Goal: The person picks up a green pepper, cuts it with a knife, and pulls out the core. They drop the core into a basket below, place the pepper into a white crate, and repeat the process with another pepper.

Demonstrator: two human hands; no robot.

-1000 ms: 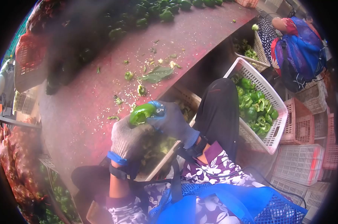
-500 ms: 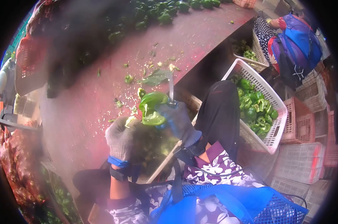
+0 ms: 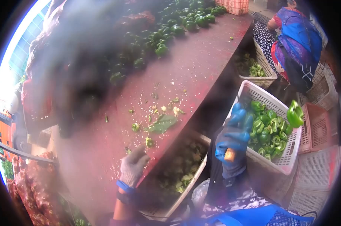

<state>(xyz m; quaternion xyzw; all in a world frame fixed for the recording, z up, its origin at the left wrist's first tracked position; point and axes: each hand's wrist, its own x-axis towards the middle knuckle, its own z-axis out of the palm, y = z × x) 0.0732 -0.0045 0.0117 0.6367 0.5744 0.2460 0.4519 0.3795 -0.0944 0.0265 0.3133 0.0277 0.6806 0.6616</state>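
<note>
My left hand (image 3: 133, 165), in a grey knit glove, is over the near edge of the red table. Its fingers are loosely bent and appear to hold nothing; a cut pepper core (image 3: 149, 142) lies just beyond them. My right hand (image 3: 233, 137), in a blue-coated glove, is wrapped round a knife (image 3: 229, 154); the wooden handle end shows, but its blade is mostly hidden. A green bell pepper piece (image 3: 295, 114) appears in mid-air by the right rim of a white crate (image 3: 292, 156). Inside that crate are cut green peppers (image 3: 270, 126).
Whole green peppers (image 3: 178, 30) cover the table's far side. Seeds, scraps and a leaf (image 3: 163, 124) lie on the red tabletop (image 3: 200, 64). A crate of pepper cores (image 3: 185, 182) stands below its edge. Another person (image 3: 296, 41) sits at upper right. Stacked crates (image 3: 315, 128) stand at right.
My right hand has swung right towards the white crate, still with the knife. The pepper piece has left my hands and is beyond the crate's right side. My left hand has separated from it.
</note>
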